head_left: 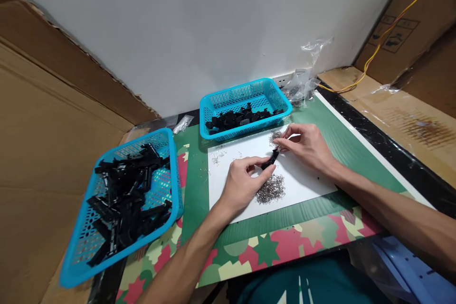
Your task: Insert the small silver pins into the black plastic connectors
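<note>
At six o'clock, the patterned mat (262, 256) runs along our near table edge. On the white paper (223, 185), we have the larger pile of metal bits (270, 189) just below our hands, with bare paper at four and nine o'clock. Mid-paper, our left hand (244, 180) pinches the black part (270, 160) between thumb and fingers; it is slim, dark and slightly glossy, its long axis running seven to one o'clock. Our right hand (306, 145) pinches something small at its one o'clock end, too tiny to make out. The left basket (174, 175) bounds us at nine; the smaller pile (275, 137) and far basket (245, 132) lie towards twelve and eleven.
</note>
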